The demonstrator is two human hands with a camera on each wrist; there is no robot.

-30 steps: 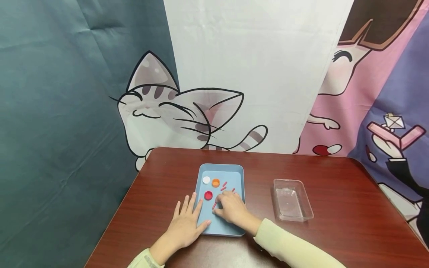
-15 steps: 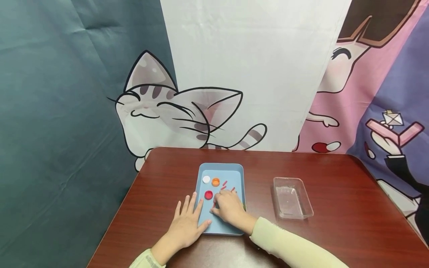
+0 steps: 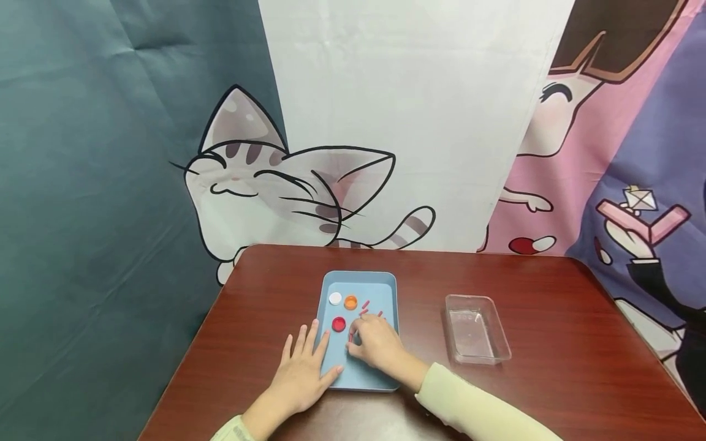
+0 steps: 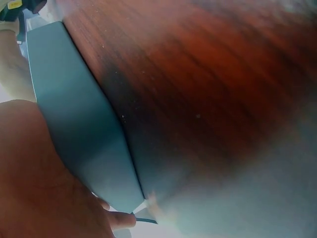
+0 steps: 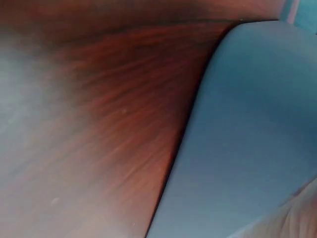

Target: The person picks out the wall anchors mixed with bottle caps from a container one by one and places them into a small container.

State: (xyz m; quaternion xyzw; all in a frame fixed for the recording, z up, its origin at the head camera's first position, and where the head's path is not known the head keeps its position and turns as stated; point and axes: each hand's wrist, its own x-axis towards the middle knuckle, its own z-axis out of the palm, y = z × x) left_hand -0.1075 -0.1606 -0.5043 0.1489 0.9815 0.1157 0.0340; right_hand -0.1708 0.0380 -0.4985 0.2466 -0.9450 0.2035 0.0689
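A light blue tray (image 3: 358,381) lies on the table in the head view. My left hand (image 3: 300,375) rests at its left edge with the fingers spread and straight; the left wrist view shows its palm against the tray's side wall (image 4: 89,119). Over the tray, my right hand (image 3: 377,344) pinches a small red stick (image 3: 350,337) between thumb and index finger. Several similar sticks (image 3: 366,304) lie just beyond it, partly hidden by the hand. A red cap (image 3: 339,324), an orange cap (image 3: 350,302) and a white cap (image 3: 335,298) sit toward the tray's left side.
To the right of the tray stands a clear plastic box (image 3: 477,360). The reddish-brown wooden table (image 3: 265,288) reaches back to a printed curtain (image 3: 441,92) with cartoon figures.
The right thumb and index finger have closed in around the red stick, which earlier lay more exposed between them. The left hand stays at the tray's edge. The whole head view has shifted slightly.
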